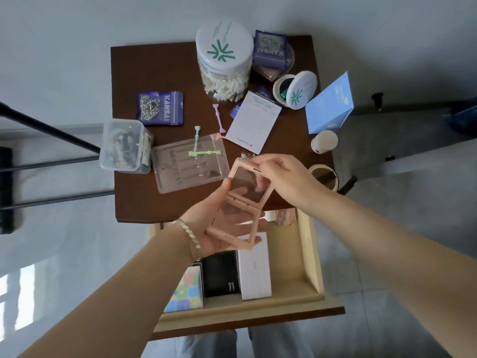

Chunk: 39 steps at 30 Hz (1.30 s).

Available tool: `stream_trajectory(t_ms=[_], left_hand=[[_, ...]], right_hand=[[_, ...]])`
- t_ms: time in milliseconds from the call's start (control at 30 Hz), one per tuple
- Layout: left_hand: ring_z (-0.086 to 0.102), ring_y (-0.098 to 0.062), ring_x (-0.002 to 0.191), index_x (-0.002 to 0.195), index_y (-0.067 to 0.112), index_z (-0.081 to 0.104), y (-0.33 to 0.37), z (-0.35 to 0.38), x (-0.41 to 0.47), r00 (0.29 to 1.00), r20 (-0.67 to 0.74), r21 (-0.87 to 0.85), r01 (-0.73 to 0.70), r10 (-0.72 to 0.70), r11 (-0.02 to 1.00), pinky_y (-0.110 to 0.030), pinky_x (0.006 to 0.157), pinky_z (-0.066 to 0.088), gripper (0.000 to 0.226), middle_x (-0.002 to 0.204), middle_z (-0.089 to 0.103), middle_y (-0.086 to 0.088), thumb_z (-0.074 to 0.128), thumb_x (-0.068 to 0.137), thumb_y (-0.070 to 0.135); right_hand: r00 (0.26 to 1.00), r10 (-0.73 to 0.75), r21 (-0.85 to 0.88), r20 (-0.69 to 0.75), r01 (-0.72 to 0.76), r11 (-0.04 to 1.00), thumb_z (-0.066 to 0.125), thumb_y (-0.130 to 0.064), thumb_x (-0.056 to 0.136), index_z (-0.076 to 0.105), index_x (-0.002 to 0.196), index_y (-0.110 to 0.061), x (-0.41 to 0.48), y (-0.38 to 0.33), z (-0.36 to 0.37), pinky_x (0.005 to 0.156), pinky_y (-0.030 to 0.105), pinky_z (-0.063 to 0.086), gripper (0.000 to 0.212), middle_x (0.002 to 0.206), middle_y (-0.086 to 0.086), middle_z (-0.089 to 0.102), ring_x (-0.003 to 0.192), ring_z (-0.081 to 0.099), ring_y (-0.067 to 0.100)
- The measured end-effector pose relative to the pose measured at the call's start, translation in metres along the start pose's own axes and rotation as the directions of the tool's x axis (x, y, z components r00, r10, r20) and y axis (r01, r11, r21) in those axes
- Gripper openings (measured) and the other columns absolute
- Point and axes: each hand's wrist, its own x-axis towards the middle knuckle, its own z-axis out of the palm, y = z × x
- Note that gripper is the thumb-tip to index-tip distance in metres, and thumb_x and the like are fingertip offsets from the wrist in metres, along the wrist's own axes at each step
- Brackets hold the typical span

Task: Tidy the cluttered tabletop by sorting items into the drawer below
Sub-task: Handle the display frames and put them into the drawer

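Here, a brown table (134, 197) fills the middle of the view, and its pale drawer (313, 257) stands pulled out on the near side. At the far edge is a tall jar (224, 60) with a white lid, and a blue box (329, 104) hangs over the right edge. A clear tray (188, 166) lies left of centre, touching a lidded tub (124, 147) at the left edge. A white card (254, 122) lies between the jar and the tray, and a purple pouch (160, 108) lies to the far left. Three boxes sit side by side in the drawer. A pink two-panel case (242, 202) is held open in the air, over the table's near edge and the drawer's far end. The left hand (214, 228) cradles the near panel from below, its thumb on the left rim and a fingertip curling up at the near corner. The right hand (281, 177) pinches the far rim between thumb and fingers
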Motion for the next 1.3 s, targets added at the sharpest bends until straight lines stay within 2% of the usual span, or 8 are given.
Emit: stream_trajectory(t_ms=[67, 133, 300, 667, 800, 967, 1133, 1300], left_hand=[[0.066, -0.038, 0.09, 0.113, 0.015, 0.059, 0.001, -0.004, 0.007, 0.99, -0.126, -0.081, -0.069, 0.059, 0.994, -0.053, 0.082, 0.052, 0.047, 0.113, 0.065, -0.02, 0.05, 0.085, 0.053], [0.068, -0.036, 0.086, 0.11, 0.014, 0.06, 0.004, -0.01, 0.01, 0.958, -0.263, -0.148, -0.161, 0.118, 0.976, -0.049, 0.075, 0.056, 0.048, 0.109, 0.068, -0.019, 0.054, 0.083, 0.053], [0.069, -0.033, 0.083, 0.117, 0.014, 0.059, 0.012, -0.022, 0.005, 0.911, -0.347, -0.196, -0.302, 0.222, 0.933, -0.045, 0.069, 0.057, 0.053, 0.098, 0.07, -0.016, 0.052, 0.084, 0.055], [0.066, -0.032, 0.087, 0.109, 0.019, 0.06, 0.015, -0.021, 0.008, 0.884, -0.384, -0.177, -0.352, 0.265, 0.919, -0.047, 0.078, 0.054, 0.044, 0.096, 0.067, -0.013, 0.049, 0.086, 0.055], [0.067, -0.033, 0.088, 0.106, 0.02, 0.061, 0.012, -0.019, 0.011, 0.882, -0.382, -0.186, -0.367, 0.277, 0.911, -0.048, 0.08, 0.053, 0.042, 0.098, 0.067, -0.014, 0.05, 0.086, 0.055], [0.067, -0.032, 0.088, 0.1, 0.018, 0.06, 0.015, -0.022, 0.012, 0.87, -0.376, -0.205, -0.413, 0.318, 0.888, -0.048, 0.075, 0.054, 0.039, 0.099, 0.068, -0.015, 0.052, 0.085, 0.053], [0.068, -0.033, 0.088, 0.099, 0.02, 0.061, 0.019, -0.026, 0.008, 0.861, -0.358, -0.201, -0.449, 0.362, 0.87, -0.049, 0.074, 0.055, 0.038, 0.102, 0.069, -0.016, 0.052, 0.085, 0.053], [0.068, -0.032, 0.091, 0.103, 0.021, 0.06, 0.02, -0.027, 0.006, 0.863, -0.336, -0.184, -0.453, 0.377, 0.872, -0.048, 0.074, 0.055, 0.038, 0.104, 0.068, -0.015, 0.051, 0.086, 0.053]], right_hand=[[0.988, -0.028, -0.152, -0.151, 0.004, 0.988, 0.039, -0.019, 0.098, 0.061, 0.114, -0.017, 0.021, 0.015, 0.002, 0.07, 0.007, 0.045, 0.027, 0.094, -0.003, 0.061, 0.089, 0.058, 0.009], [0.962, -0.063, -0.48, -0.266, -0.076, 0.874, 0.046, -0.027, 0.096, 0.055, 0.122, -0.02, 0.039, 0.03, 0.004, 0.076, 0.021, 0.049, 0.029, 0.109, 0.002, 0.057, 0.094, 0.057, 0.015], [0.97, -0.067, -0.764, -0.233, -0.14, 0.63, 0.049, -0.029, 0.095, 0.05, 0.123, -0.017, 0.06, 0.047, 0.015, 0.078, 0.036, 0.048, 0.031, 0.117, 0.008, 0.048, 0.099, 0.055, 0.025], [0.979, 0.034, -0.803, -0.201, -0.184, 0.567, 0.045, -0.02, 0.095, 0.057, 0.113, -0.005, 0.056, 0.053, 0.022, 0.075, 0.036, 0.043, 0.026, 0.115, 0.012, 0.049, 0.101, 0.054, 0.029], [0.962, 0.028, -0.691, -0.271, -0.215, 0.69, 0.051, -0.024, 0.091, 0.058, 0.093, -0.012, 0.049, 0.052, 0.02, 0.068, 0.033, 0.041, 0.014, 0.107, 0.01, 0.052, 0.084, 0.055, 0.025], [0.925, -0.076, -0.599, -0.374, -0.178, 0.78, 0.052, -0.031, 0.093, 0.058, 0.114, -0.014, 0.069, 0.039, 0.034, 0.07, 0.03, 0.045, 0.027, 0.11, 0.005, 0.056, 0.093, 0.059, 0.021], [0.89, 0.032, -0.59, -0.455, -0.328, 0.737, 0.053, -0.028, 0.093, 0.06, 0.112, -0.013, 0.093, 0.039, 0.038, 0.067, 0.03, 0.043, 0.025, 0.11, 0.008, 0.058, 0.095, 0.06, 0.024], [0.919, 0.13, -0.575, -0.373, -0.339, 0.745, 0.055, -0.026, 0.091, 0.064, 0.107, -0.011, 0.084, 0.041, 0.031, 0.071, 0.032, 0.047, 0.023, 0.107, 0.009, 0.062, 0.094, 0.061, 0.025]])
